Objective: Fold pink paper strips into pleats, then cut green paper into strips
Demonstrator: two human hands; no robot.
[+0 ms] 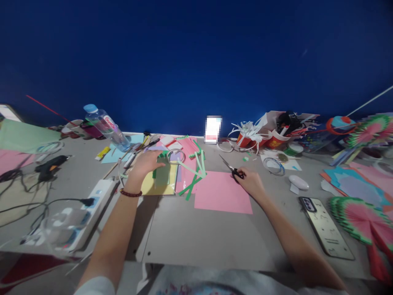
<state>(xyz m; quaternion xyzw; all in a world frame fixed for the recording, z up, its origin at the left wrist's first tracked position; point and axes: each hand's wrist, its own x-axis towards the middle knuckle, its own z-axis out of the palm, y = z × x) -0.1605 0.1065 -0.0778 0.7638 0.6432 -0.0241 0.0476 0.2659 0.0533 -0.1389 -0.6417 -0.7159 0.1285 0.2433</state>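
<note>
My right hand (251,182) is closed round the black handles of a pair of scissors (231,168), whose blades point up and left. Beneath it lies a pink paper sheet (222,196), partly covered by the hand. My left hand (149,163) hovers over a yellow sheet (164,187) with thumb and fingers apart, close to a roll of clear tape (176,163). Some of its fingertips are hard to make out against green paper there. Between the hands, light and dark green paper strips (193,185) lie crossed at the pink sheet's left corner.
A power strip (100,198) with cables and a glue gun (52,167) occupy the left. A plastic bottle (107,125) leans near the wall. Paper cups (274,140) stand at the back right. A phone (327,229) and pleated paper fans (357,219) lie right.
</note>
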